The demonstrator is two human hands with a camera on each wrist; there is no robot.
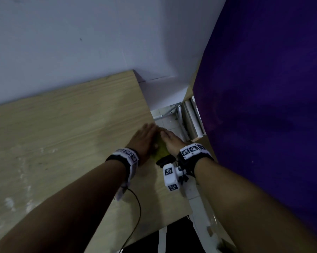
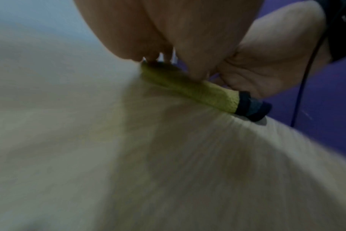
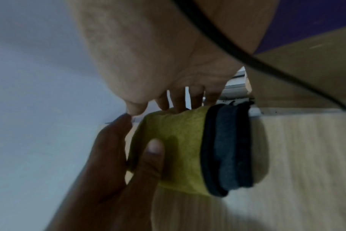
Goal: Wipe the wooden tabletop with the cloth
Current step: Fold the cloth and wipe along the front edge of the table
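A folded yellow cloth (image 1: 161,151) with a dark blue-grey band (image 3: 225,148) lies at the right edge of the light wooden tabletop (image 1: 62,134). My left hand (image 1: 145,139) lies flat on its left side, with the thumb (image 3: 154,154) resting on top of the cloth (image 3: 178,140). My right hand (image 1: 169,141) presses the cloth's far part from the right with straight fingers (image 3: 178,101). In the left wrist view the cloth (image 2: 188,92) is squeezed flat under both palms. Most of the cloth is hidden in the head view.
A white wall (image 1: 81,33) runs behind the table. A purple panel (image 1: 263,106) stands close on the right, across a narrow gap showing a metal frame (image 1: 186,117) and floor. Pale smears (image 1: 9,203) mark the near-left tabletop. A black cable (image 1: 137,212) hangs from my left wrist.
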